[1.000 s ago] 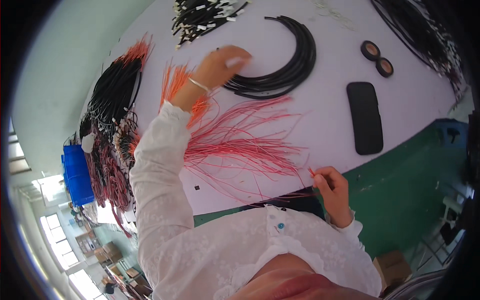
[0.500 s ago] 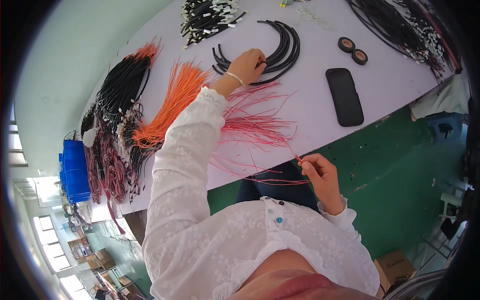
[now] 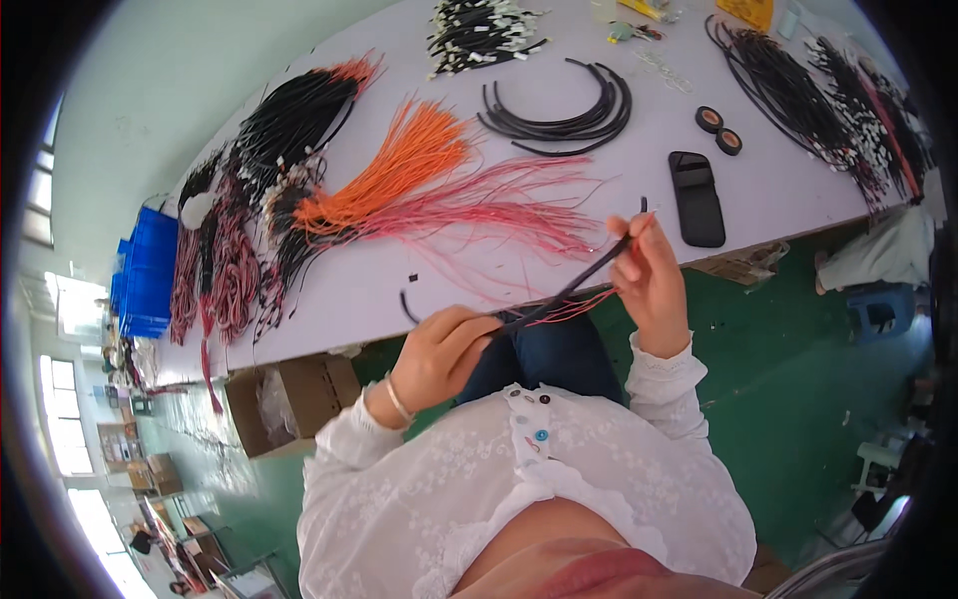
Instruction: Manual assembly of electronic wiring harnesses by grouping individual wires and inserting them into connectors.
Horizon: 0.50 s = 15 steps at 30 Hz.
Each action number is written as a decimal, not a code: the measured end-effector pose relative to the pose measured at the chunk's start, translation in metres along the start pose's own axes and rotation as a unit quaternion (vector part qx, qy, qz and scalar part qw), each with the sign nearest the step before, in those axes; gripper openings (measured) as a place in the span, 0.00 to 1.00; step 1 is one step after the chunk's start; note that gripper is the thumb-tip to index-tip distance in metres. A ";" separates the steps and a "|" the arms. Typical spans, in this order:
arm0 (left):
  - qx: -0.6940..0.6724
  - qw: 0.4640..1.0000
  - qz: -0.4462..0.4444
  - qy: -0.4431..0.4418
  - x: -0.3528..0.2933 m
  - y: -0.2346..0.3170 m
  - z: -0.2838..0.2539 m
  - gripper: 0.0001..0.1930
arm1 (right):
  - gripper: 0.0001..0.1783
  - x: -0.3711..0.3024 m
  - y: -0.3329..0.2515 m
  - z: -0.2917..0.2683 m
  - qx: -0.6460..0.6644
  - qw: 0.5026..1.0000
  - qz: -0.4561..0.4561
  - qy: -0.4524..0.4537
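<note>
In front of my body, my left hand [image 3: 439, 351] is closed around a length of black tubing [image 3: 574, 288]. One end of that tubing sticks out past the left hand, curving up. My right hand [image 3: 654, 280] pinches the other end, and a short tip of it shows above the fingers. Thin red wires [image 3: 589, 302] run alongside the tubing up to the right hand; whether they enter the tube is hidden by the fingers. A fanned bundle of pink-red wires [image 3: 499, 205] lies on the table beyond my hands, beside a bundle of orange wires [image 3: 399, 165].
Curved black tubes [image 3: 559, 130] lie farther back. Two black tape rolls [image 3: 718, 130] and a black phone-shaped object [image 3: 696, 198] are at right. Black cable bundles [image 3: 294, 110] cover the table's left, with more at far right [image 3: 778, 85]. A cardboard box [image 3: 299, 394] stands below the table edge.
My left hand has come back from the pile of black tubes with one tube in it. My right hand has risen, and the tube now spans both hands.
</note>
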<state>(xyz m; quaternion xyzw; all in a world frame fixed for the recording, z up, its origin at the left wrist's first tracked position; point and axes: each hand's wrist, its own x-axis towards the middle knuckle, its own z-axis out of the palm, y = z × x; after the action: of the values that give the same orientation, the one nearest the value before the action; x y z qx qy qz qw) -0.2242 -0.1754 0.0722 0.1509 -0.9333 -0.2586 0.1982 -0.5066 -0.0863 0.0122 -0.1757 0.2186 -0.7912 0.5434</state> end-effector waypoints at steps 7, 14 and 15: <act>-0.444 0.849 -0.272 0.096 -0.079 0.006 0.000 0.21 | 0.05 -0.029 0.095 0.064 -0.259 0.924 0.092 -0.267; -0.624 0.706 -0.325 0.089 -0.061 -0.015 0.013 0.16 | 0.05 -0.055 0.124 0.079 -0.423 0.827 0.080 -0.361; -0.634 0.700 -0.321 0.076 -0.058 -0.013 0.012 0.16 | 0.05 -0.055 0.119 0.078 -0.421 0.820 0.087 -0.377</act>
<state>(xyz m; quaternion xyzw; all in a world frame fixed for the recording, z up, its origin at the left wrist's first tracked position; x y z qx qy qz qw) -0.1759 -0.1586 0.0389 0.2993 -0.4258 -0.8244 0.2226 -0.3544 -0.0837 0.0117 -0.6525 0.3228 -0.4432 0.5231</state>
